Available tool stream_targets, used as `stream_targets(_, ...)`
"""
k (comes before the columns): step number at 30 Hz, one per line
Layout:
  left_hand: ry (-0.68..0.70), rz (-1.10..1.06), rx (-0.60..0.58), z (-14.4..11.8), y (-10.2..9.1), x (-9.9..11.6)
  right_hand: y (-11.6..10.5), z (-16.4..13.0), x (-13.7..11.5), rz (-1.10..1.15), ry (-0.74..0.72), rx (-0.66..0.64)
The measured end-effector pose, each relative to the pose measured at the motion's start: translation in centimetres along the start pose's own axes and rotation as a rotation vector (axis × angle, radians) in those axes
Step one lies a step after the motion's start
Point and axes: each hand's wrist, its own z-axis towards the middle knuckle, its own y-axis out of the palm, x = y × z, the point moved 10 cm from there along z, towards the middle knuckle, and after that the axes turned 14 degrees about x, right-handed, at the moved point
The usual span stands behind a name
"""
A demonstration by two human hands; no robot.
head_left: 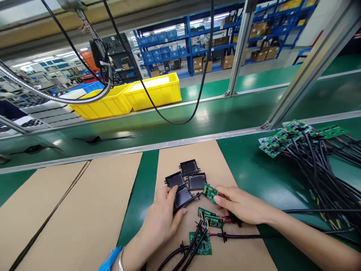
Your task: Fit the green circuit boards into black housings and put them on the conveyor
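My left hand [160, 216] grips the left side of a shallow black plastic case [183, 196], thumb below and fingers along its edge. Three more open black cases, among them one at the back [188, 167], lie just beyond it on the cardboard. Pinched in my right hand [237, 203] is a small green circuit board [210, 192]. A black cable from that board runs left across the near edge of the held case, beside my left thumb. Below the hands lie several wired boards, including a larger green board [207, 246], partly covered by black cables [194, 241].
At right, a heap of wired circuit boards [287, 137] trails a thick bundle of black cables [324, 169]. Cardboard sheets [113, 192] lie at left on the green bench. Yellow bins [158, 92] stand behind the metal rail. A black cable loop [180, 123] hangs overhead.
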Motion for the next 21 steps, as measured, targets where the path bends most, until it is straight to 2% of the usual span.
stream_targets(2,0.080,-0.103,-0.016,0.5,0.6,0.9,-0.1,0.7,0.1,0.056,-0.020,0.026)
stream_targets(5,0.204,-0.235,-0.050,1.2,1.0,2.8,0.1,1.6,0.6,0.120,0.038,-0.009)
stream_targets(8,0.217,-0.271,-0.035,2.0,0.8,3.2,-1.6,2.4,0.3,0.044,0.026,0.067)
stream_targets(11,0.162,-0.319,0.066,2.7,-0.9,2.6,-3.1,2.4,-1.5,-0.036,-0.071,0.131)
stream_targets(13,0.080,-0.440,0.112,3.1,-2.3,2.2,-3.1,2.3,-2.4,-0.020,-0.077,0.112)
stream_targets(17,-0.131,-0.769,-0.085,3.7,-2.0,2.6,-1.6,2.6,-4.3,0.022,-0.114,0.058)
stream_targets(19,-0.163,-0.756,-0.083,4.0,-2.0,2.8,-1.4,3.1,-4.9,0.055,-0.125,0.075)
stream_targets(21,-0.171,-0.630,0.021,4.3,-2.4,2.4,-1.9,3.6,-4.9,0.069,-0.089,0.137)
